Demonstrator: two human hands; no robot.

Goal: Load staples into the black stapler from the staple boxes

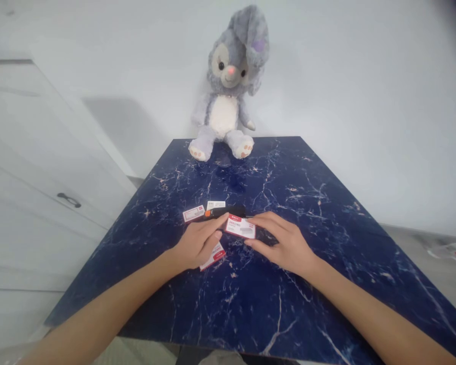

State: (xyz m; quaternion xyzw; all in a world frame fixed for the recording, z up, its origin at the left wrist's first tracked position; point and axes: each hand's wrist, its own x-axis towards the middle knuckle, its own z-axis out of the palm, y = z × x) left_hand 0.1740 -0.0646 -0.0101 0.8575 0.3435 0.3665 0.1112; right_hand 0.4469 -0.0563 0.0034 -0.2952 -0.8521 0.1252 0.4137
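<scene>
A small white-and-red medicine-style box is held between my two hands over the middle of the table. My left hand has its index fingertip at the box's upper left corner, the thumb just below. My right hand grips the right end with fingers above and thumb below. Partly covered by my left hand, a second red-and-white box lies at an angle. Beyond the hands are a white box with a red border, another white box and a black object with an orange part, its kind unclear.
A grey plush rabbit sits at the far edge of the dark blue marble-patterned table, against a white wall. White drawers stand on the left. A clear plastic item lies at the right, beyond the table.
</scene>
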